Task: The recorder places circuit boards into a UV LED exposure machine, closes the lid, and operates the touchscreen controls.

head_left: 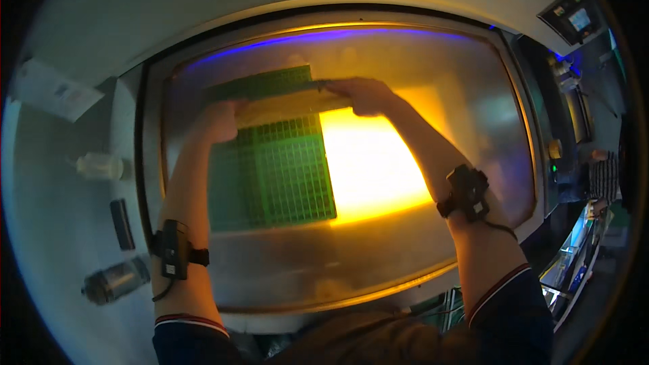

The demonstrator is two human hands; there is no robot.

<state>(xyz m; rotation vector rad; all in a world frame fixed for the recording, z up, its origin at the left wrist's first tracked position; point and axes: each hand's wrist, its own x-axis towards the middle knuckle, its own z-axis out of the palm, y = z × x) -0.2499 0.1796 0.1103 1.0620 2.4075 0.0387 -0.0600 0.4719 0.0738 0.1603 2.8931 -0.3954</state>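
A long, flat tan strip with a darker upper edge spans the space between my two hands. My left hand is closed round its left end, slightly blurred. At the other end my right hand grips it with bent fingers. Under and around the strip lies a green panel patterned with a fine grid, resembling a circuit board panel. Part of it shows beyond the strip too. The strip hides the middle of the panel, and whether it touches the panel I cannot tell.
A bright yellow-white lit area glows right of the panel, on a framed metal table. At left are a clear bottle, a dark slim box and a clear jar. Another person is at far right.
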